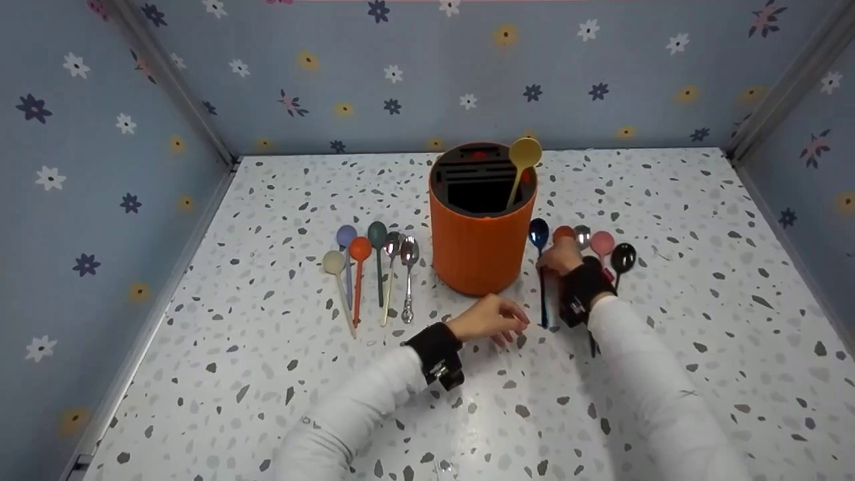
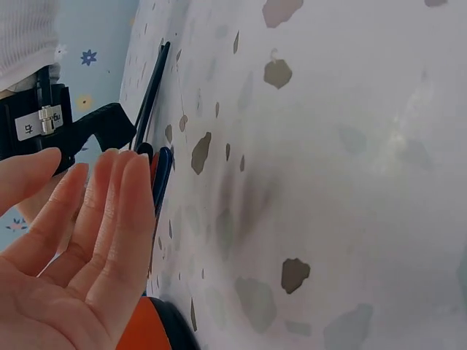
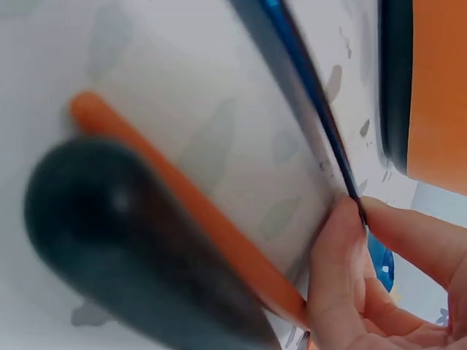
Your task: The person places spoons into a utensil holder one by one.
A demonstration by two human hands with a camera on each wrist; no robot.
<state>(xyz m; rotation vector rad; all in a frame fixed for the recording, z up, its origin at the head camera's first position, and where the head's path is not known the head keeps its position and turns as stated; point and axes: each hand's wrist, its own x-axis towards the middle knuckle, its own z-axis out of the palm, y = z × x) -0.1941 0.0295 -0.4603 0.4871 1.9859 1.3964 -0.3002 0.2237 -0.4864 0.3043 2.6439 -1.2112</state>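
A shiny blue spoon (image 1: 538, 232) lies just right of the orange utensil holder (image 1: 477, 257). My right hand (image 1: 562, 258) pinches its handle between thumb and finger; the right wrist view shows the dark blue handle (image 3: 321, 102) between the fingertips. Under that hand lies an orange spoon (image 3: 190, 197), mostly hidden in the head view. My left hand (image 1: 489, 319) hovers in front of the holder with relaxed fingers and nothing in it. A yellow spoon (image 1: 526, 153) stands bowl-up in the holder's right side.
Left of the holder lies a row of several spoons, including a cream one (image 1: 333, 262) and a green one (image 1: 377, 234). Beside my right hand lie a silver spoon (image 1: 582, 236), a pink spoon (image 1: 602, 242) and a black spoon (image 1: 624, 256). Flowered panels (image 1: 414, 73) border the speckled table.
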